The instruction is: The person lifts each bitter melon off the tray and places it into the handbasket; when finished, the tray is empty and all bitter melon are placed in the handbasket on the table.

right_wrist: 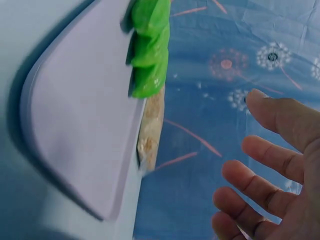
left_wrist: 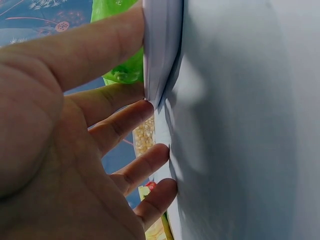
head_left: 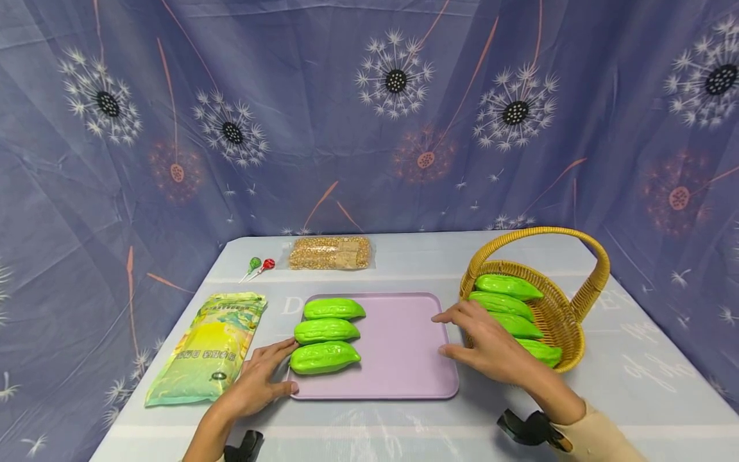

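Observation:
My left hand [head_left: 259,375] rests at the left edge of a lilac tray [head_left: 404,346], thumb and fingertips against its rim, the fingers fairly straight. Three bright green bitter melons lie in a column on the tray's left side, the nearest bitter melon [head_left: 324,357] just beside that hand. Over the tray's right edge hovers my right hand [head_left: 485,340], fingers spread with nothing between them. Behind it stands a wicker basket [head_left: 562,314] holding several more bitter melons [head_left: 508,286], partly hidden by the hand. In the right wrist view, the right hand [right_wrist: 275,185] is raised away from the tray [right_wrist: 80,110].
A yellow-green printed bag [head_left: 208,346] lies left of the tray. At the back are a clear pack of corn kernels [head_left: 329,253], a green lollipop [head_left: 254,263] and a red lollipop [head_left: 268,264]. The basket's tall handle [head_left: 597,276] arches up at the right. A patterned curtain [head_left: 323,128] hangs behind the table.

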Action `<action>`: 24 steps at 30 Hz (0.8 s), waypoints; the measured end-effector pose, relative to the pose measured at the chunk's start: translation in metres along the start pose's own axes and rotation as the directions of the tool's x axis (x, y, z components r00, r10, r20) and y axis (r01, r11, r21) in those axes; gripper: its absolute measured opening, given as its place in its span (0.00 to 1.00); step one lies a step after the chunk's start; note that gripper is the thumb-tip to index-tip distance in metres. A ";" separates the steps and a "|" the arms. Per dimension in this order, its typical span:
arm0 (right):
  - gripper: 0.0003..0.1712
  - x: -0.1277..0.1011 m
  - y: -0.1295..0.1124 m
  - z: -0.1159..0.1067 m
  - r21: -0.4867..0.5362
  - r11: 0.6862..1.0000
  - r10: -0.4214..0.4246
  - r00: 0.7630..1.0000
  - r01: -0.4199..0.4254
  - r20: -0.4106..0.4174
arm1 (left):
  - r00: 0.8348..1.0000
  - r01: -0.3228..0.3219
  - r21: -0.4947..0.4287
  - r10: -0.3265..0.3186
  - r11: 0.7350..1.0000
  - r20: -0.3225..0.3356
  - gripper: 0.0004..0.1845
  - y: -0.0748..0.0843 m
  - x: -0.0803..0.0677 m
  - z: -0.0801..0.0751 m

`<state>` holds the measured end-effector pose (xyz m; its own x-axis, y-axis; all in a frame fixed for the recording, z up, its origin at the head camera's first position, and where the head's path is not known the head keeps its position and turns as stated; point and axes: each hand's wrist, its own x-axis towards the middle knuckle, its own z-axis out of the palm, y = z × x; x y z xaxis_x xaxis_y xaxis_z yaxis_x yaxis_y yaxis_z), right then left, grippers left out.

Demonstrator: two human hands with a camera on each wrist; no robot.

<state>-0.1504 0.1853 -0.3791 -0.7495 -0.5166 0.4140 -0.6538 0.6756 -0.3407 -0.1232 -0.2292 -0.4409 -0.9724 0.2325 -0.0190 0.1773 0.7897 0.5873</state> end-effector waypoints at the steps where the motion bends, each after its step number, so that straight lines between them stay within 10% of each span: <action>1: 0.25 0.002 -0.002 0.002 0.006 1.000 -0.012 1.000 0.012 -0.004 | 1.000 0.000 0.000 0.000 1.000 0.000 0.39 0.000 0.000 0.000; 24: 0.29 0.042 -0.047 0.061 0.062 0.990 -0.128 0.990 0.125 0.058 | 1.000 0.006 -0.004 -0.006 1.000 0.005 0.39 -0.001 0.000 0.000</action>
<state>-0.1574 0.0992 -0.3973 -0.6641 -0.6286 0.4047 -0.7474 0.5718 -0.3383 -0.1229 -0.2297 -0.4416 -0.9728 0.2303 -0.0264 0.1707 0.7888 0.5905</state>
